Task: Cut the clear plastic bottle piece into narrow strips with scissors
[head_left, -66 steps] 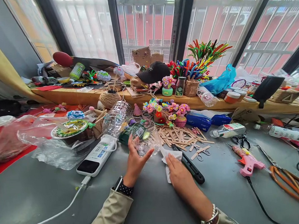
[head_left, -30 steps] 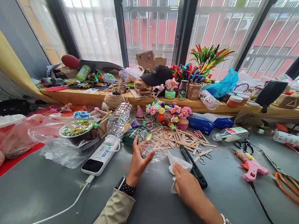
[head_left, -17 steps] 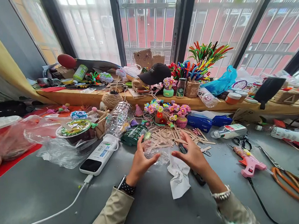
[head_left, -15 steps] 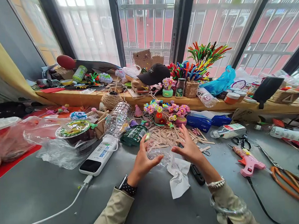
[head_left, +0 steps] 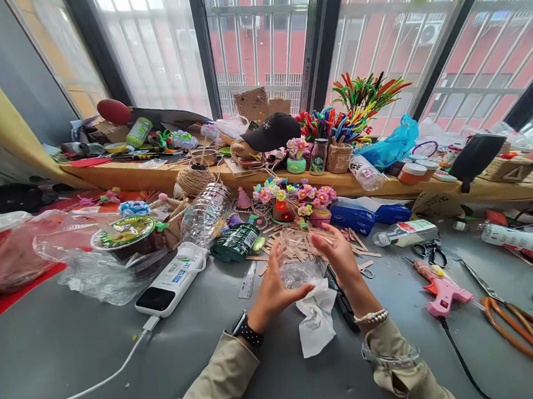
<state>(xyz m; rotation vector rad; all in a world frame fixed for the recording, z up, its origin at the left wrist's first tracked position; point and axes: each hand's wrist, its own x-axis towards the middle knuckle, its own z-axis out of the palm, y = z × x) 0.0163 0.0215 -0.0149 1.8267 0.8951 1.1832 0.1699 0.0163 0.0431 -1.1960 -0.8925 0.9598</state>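
Note:
A clear plastic piece (head_left: 303, 268), like a cut section of bottle, is between my two hands. My left hand (head_left: 274, 292) cups its left side, fingers up along the wall and thumb stretched across the near lower side. At the upper right, my right hand (head_left: 342, 261) has its thumb and fingers round the rim. A crumpled white tissue (head_left: 317, 332) lies on the grey table just below the piece. Beside my right wrist is a dark-handled tool (head_left: 343, 306), partly hidden. Loose wooden craft sticks (head_left: 269, 241) spread behind the hands.
A white power bank (head_left: 172, 283) with a cable lies left, near a clear ruler (head_left: 248, 279) and a green plastic piece (head_left: 235, 242). On the right are a pink glue gun (head_left: 446, 288), orange-handled scissors (head_left: 518, 328) and a plastic bottle (head_left: 406, 233). Pipe-cleaner flowers (head_left: 289, 201) stand behind.
My hands have moved closer together around the clear plastic piece, which now stands higher between them. My left hand shifted right, uncovering the ruler; my right hand moved slightly left.

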